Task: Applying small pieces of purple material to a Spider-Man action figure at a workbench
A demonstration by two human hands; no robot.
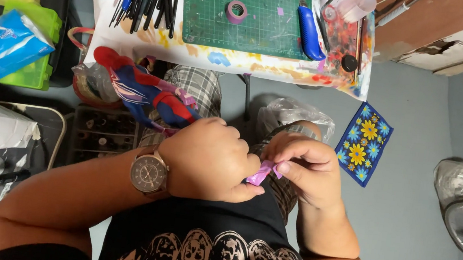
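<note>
Both hands pinch a purple tape strip — left hand and right hand closed on it — below the green cutting mat.

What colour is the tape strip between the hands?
Purple tape strip, clearest in the head view.

Action figure crowds left; bare floor right.
</note>
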